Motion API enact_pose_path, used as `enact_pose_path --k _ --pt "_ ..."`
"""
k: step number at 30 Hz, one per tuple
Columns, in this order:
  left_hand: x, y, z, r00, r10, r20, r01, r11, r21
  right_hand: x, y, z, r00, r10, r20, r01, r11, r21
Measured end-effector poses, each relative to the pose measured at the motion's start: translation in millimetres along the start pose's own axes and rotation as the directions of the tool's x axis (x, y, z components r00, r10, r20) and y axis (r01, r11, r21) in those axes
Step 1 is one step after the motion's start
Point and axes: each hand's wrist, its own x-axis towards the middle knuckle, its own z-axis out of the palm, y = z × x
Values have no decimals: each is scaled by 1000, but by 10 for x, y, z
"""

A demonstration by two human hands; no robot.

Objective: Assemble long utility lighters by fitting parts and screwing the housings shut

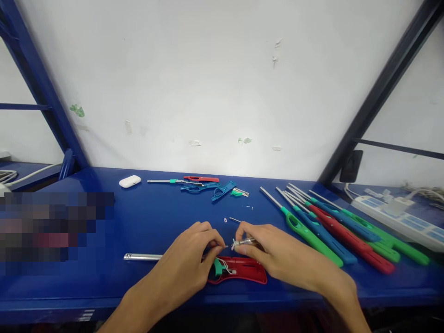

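Observation:
My left hand (194, 249) is closed in a pinch at the fingertips, on a tiny piece too small to name. Facing it, my right hand (265, 252) grips a small clear fuel tank (247, 241) with a white valve end pointing left. Below both hands lies an opened red lighter half (255, 273), holding a green trigger (218, 267) and thin white wires. Its metal barrel (142, 257) sticks out left from under my left wrist. A thin metal rod (235, 219) shows just beyond my right fingers; whether I hold it is unclear.
Several long-necked lighters in green (312, 238), blue and red lie fanned at the right, near a white power strip (398, 215). Farther back are blue casing halves (224, 190), a red casing (201, 179), a loose metal barrel (159, 181) and a white case (130, 181).

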Motion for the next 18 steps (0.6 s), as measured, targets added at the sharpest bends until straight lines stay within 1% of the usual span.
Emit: enact_pose_path --k 10,18 --pt "6 48 -16 1000 -12 -9 12 1000 -6 39 4 45 999 -48 7 48 999 1" --pt "12 66 -24 1000 -19 -13 19 1000 -4 42 2 49 998 -54 10 54 999 2"
